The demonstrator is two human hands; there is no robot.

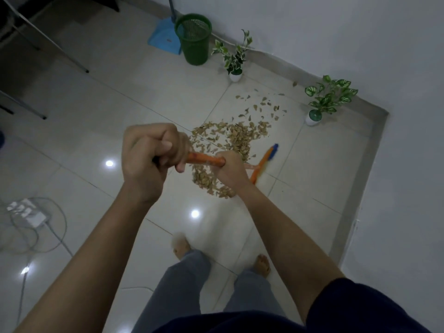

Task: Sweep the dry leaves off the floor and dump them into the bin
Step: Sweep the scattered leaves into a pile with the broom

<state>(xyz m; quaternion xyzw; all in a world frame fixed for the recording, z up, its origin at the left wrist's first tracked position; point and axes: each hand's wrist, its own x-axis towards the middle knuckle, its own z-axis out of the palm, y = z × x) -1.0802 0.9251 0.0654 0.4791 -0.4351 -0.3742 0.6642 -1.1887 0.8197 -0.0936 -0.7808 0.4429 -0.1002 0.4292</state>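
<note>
Hands work as a pair on the broom handle, and the spacing explains itself: the left hand wraps the upper end, fingers curled fully round it with the thumb over the top, acting as the pivot, while the right hand closes round the shaft just below, where it can drive the stroke. Only a short orange stretch of handle shows between the two fists. Beyond the right fist the shaft runs down to the broom head, orange with a blue tip, which sits blurred on the floor at the right edge of the leaves, probably so that a pull draws them inward.

Dry leaves lie mostly in one loose heap directly under and past the grip, with a thinner scatter farther out, towards the two potted plants by the wall. Past the heap and to the left of the grip stands the green bin, with a blue dustpan leaning just behind it, both well apart from the leaves. Gathering seems unfinished; nothing has reached the bin yet.
</note>
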